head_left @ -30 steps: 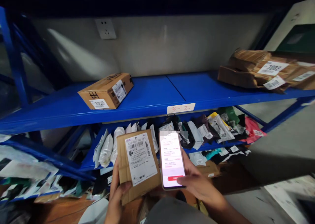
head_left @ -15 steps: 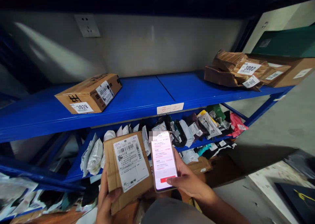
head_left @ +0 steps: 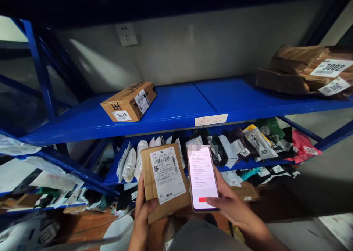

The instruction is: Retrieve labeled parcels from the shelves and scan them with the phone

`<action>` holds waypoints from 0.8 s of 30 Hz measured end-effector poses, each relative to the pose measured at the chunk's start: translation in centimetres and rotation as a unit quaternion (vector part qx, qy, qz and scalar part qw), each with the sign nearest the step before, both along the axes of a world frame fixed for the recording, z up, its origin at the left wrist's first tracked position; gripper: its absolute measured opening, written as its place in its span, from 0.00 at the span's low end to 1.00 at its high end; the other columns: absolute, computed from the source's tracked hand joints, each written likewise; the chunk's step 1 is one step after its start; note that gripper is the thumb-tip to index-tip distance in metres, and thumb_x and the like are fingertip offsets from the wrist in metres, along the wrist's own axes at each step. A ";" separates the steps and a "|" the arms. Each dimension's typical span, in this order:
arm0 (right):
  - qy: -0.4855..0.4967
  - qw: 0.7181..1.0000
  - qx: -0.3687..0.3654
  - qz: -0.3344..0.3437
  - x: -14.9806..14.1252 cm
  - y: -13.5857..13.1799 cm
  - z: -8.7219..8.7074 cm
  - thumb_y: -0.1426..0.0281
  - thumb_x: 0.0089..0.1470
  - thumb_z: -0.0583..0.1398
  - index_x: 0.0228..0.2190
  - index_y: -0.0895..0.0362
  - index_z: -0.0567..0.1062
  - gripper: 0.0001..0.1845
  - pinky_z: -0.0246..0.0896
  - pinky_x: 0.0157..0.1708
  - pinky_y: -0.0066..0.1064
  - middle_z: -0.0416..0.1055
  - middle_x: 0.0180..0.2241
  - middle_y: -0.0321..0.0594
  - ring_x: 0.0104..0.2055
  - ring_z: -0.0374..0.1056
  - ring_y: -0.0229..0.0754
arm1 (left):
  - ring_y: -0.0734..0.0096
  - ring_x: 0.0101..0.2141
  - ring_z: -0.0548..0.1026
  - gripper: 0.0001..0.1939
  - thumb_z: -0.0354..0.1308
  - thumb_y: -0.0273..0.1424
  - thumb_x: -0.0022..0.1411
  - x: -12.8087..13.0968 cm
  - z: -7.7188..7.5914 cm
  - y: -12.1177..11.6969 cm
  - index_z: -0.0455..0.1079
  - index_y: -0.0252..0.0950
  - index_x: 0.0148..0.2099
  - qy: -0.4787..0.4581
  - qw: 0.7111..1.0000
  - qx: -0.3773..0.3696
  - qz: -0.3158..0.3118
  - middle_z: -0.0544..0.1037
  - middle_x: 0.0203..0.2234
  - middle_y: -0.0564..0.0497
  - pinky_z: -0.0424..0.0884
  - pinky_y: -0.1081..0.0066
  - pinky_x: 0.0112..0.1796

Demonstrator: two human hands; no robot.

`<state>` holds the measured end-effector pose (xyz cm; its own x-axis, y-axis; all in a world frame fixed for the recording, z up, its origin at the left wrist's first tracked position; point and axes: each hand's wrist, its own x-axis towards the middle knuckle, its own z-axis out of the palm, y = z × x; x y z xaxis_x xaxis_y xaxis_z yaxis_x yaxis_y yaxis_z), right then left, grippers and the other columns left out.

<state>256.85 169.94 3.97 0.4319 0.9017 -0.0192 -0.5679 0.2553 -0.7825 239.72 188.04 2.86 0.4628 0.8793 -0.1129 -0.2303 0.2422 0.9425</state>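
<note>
My left hand grips a small brown cardboard parcel with a white barcode label facing me. My right hand holds a smartphone upright beside the parcel, its lit screen showing text and a red button under my thumb. Both are held in front of a blue metal rack.
On the middle shelf sit a carton marked 3028 at left and stacked brown parcels marked 3002 at right. A paper tag reading 3-2 is on the shelf edge. Several bagged parcels fill the lower shelf. A wall socket is above.
The view has swung back to the left, so the shelf and parcels shifted right in the picture. Parcel and phone stay held side by side in my hands.
</note>
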 end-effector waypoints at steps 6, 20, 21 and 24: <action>-0.006 1.000 -0.008 -0.008 -0.1 -0.3 -0.3 0.78 0.43 0.68 0.65 0.39 0.40 0.59 0.55 0.58 0.48 0.59 0.62 0.40 0.61 0.60 0.52 | 0.50 0.55 0.66 0.45 0.60 0.38 0.38 0.0 -0.3 0.0 0.60 0.45 0.63 0.010 1.000 0.010 0.010 0.75 0.48 0.52 0.63 0.61 0.54; -0.008 1.000 0.013 0.006 0.0 -0.8 0.2 0.80 0.44 0.67 0.65 0.42 0.39 0.59 0.60 0.55 0.46 0.60 0.62 0.43 0.60 0.61 0.52 | 0.52 0.55 0.67 0.44 0.59 0.37 0.40 0.2 0.5 -0.7 0.59 0.47 0.63 0.011 1.000 0.008 -0.002 0.75 0.49 0.55 0.60 0.61 0.57; -0.010 1.000 0.017 0.008 0.0 -0.9 0.2 0.80 0.44 0.66 0.65 0.42 0.39 0.58 0.59 0.55 0.46 0.60 0.62 0.43 0.60 0.61 0.52 | 0.53 0.55 0.66 0.43 0.59 0.37 0.40 0.1 0.4 -0.6 0.60 0.47 0.62 0.010 1.000 0.008 0.000 0.75 0.49 0.56 0.61 0.61 0.56; -0.020 0.999 0.031 0.012 0.2 -1.0 0.3 0.80 0.44 0.66 0.64 0.43 0.41 0.57 0.59 0.55 0.47 0.62 0.61 0.45 0.58 0.63 0.52 | 0.50 0.53 0.69 0.41 0.61 0.38 0.38 -1.2 -0.4 -0.2 0.65 0.45 0.59 0.034 0.999 -0.034 0.022 0.78 0.44 0.55 0.67 0.59 0.52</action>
<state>257.07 168.93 4.31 0.4088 0.9111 0.0530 -0.5430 0.2896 -0.7882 238.52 187.87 2.51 0.4131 0.8879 -0.2027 -0.1772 0.2966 0.9384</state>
